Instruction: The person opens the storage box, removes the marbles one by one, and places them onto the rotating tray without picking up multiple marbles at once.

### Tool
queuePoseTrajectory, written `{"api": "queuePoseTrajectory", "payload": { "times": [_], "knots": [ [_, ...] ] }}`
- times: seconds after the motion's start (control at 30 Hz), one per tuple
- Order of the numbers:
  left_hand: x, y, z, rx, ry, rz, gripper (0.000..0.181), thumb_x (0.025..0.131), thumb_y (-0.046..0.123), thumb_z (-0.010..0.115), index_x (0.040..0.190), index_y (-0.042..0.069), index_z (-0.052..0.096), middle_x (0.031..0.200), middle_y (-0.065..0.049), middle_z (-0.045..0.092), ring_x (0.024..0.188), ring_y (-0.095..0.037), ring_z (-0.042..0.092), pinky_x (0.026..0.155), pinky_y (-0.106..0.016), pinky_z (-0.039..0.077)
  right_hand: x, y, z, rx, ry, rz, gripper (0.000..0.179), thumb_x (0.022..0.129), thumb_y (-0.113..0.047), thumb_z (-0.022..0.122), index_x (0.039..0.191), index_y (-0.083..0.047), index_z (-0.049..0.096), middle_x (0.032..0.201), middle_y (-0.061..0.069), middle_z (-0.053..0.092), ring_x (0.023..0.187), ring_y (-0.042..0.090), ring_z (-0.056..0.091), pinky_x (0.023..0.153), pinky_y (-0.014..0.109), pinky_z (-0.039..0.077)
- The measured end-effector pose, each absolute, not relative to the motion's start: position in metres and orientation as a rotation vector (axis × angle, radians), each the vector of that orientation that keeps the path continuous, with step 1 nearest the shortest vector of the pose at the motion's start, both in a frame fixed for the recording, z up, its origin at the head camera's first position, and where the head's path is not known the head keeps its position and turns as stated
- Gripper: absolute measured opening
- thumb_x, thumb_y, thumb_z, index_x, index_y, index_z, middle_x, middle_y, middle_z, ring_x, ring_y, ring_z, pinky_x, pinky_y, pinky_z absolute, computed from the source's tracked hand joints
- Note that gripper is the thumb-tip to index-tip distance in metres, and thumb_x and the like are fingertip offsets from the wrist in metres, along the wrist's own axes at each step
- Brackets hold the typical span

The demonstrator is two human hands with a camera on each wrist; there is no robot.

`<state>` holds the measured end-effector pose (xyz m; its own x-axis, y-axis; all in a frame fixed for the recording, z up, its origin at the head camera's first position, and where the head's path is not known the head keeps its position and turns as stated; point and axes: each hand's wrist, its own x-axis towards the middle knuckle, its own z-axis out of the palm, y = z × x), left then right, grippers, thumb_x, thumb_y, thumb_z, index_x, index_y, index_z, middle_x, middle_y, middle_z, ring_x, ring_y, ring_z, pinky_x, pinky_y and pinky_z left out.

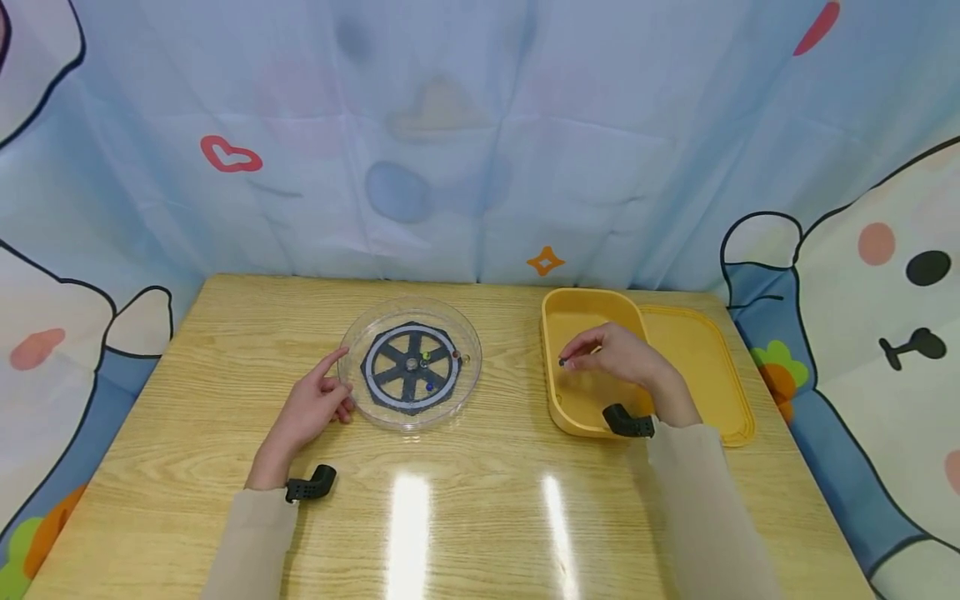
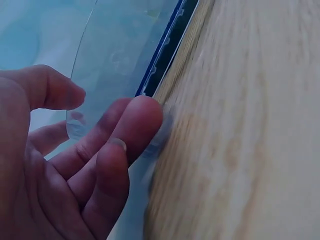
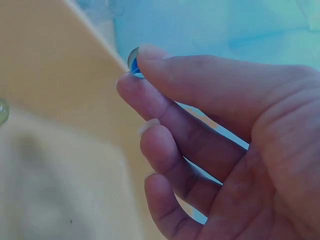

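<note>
Along the bottom edge of the head view, 2 beige sleeves point(image 1: 255, 533) reach over a wood-grain table point(image 1: 480, 517), where 2 bright reflections gleam. Each wrist wears a black camera, the left one point(image 1: 311, 485) in the lower left, the right one point(image 1: 628, 422) right of centre.

Just left of centre, the left hand point(image 1: 309, 407) is relaxed, its fingers loosely bent and touching the near-left rim of a clear round dish point(image 1: 408, 423). Through the dish shows a dark wheel-like base point(image 1: 408, 387) with 6 spokes and a pale ring. At least 3 small marbles lie in the dish: a yellow-green one point(image 1: 426, 356), a blue one point(image 1: 430, 387) and a brownish one point(image 1: 455, 355) toward its right side.

Right of centre, the right hand point(image 1: 617, 360) pinches a clear marble with a blue core point(image 3: 133, 64) between thumb and index finger, above a deep yellow bin point(image 1: 558, 308). At the left edge of the right wrist view shows a greenish marble point(image 3: 3, 111), apart from the fingers. Just right of the bin lies a flat yellow lid point(image 1: 697, 367).

Across the top hangs a light-blue curtain point(image 1: 450, 225) printed with a red heart, an orange star and cartoon animals.
</note>
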<state>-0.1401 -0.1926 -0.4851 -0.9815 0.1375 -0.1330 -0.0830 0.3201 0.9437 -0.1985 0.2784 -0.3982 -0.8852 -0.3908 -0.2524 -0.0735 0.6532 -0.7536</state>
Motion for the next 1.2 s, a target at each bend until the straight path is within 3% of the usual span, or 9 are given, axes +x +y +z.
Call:
{"api": "queuePoseTrajectory", "payload": {
  "times": [0.23,0.43,0.97,1.2],
  "knots": [
    [-0.139,-0.193,-0.48,0.092,2.382,1.708,0.061,0.102,0.007,0.052,0.158,0.013,0.028,0.079,-0.015,0.066,0.066,-0.028,0.066,0.061,-0.034,0.057,-0.186,0.261,-0.391,-0.513,2.6,-1.161,0.015,0.092,-0.018,0.074,0.102,-0.009,0.077,0.099,0.003,0.073,0.086,0.021,0.062,0.072,0.03,0.051],
    [-0.138,-0.193,-0.479,0.087,2.407,1.665,0.06,0.103,0.009,0.052,0.158,0.015,0.028,0.082,-0.015,0.067,0.068,-0.027,0.067,0.06,-0.033,0.056,-0.18,0.238,-0.39,-0.511,2.665,-1.218,0.015,0.092,-0.023,0.073,0.102,-0.012,0.078,0.096,0.0,0.072,0.085,0.019,0.062,0.072,0.032,0.052],
    [-0.138,-0.194,-0.485,0.077,2.39,1.685,0.062,0.102,0.012,0.054,0.158,0.018,0.028,0.082,-0.014,0.067,0.07,-0.026,0.067,0.06,-0.03,0.054,-0.167,0.15,-0.418,-0.584,2.629,-1.421,0.011,0.089,-0.008,0.074,0.1,-0.008,0.078,0.095,0.002,0.072,0.081,0.017,0.061,0.065,0.028,0.05],
    [-0.138,-0.196,-0.488,0.114,2.349,1.72,0.068,0.1,0.013,0.059,0.158,0.019,0.026,0.084,-0.016,0.067,0.072,-0.028,0.067,0.06,-0.03,0.053,-0.166,0.129,-0.425,-0.637,2.617,-1.401,0.013,0.089,-0.013,0.076,0.101,-0.008,0.078,0.096,-0.003,0.072,0.081,0.014,0.062,0.065,0.03,0.051]
  ]
}}
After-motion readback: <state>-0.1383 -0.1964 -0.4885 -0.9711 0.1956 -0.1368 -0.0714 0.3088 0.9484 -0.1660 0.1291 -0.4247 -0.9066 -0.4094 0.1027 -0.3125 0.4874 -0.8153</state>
